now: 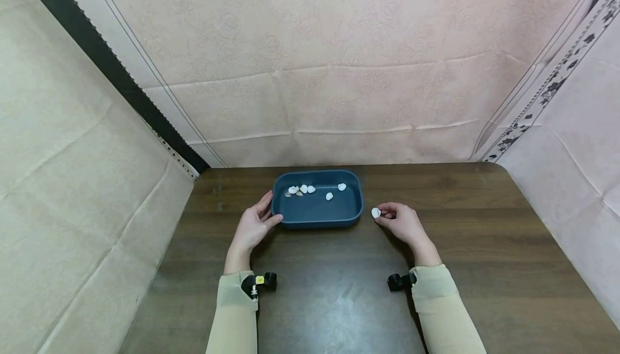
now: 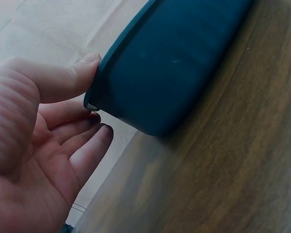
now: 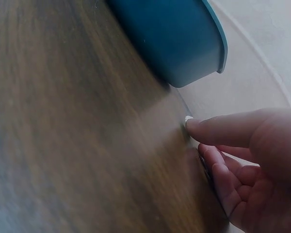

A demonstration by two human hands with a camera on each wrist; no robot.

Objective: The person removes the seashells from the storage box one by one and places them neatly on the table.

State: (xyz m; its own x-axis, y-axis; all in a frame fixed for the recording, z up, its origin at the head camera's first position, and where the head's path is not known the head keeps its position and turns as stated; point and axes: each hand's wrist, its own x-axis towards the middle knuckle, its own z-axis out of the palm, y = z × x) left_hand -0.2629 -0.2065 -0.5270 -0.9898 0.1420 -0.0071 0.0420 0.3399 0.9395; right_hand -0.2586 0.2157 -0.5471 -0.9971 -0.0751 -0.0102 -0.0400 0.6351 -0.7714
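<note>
On my feed, L hand (image 1: pixel 253 225) pinches the L end of a blue tray (image 1: pixel 315 213) on the brown bench (image 1: pixel 334 270). R hand (image 1: pixel 401 225) pinches a white piece (image 1: pixel 375 213) just R of the tray, apart from it. I count approx. 7 small pieces (image 1: pixel 311 189) inside, mostly L of ctr.
</note>
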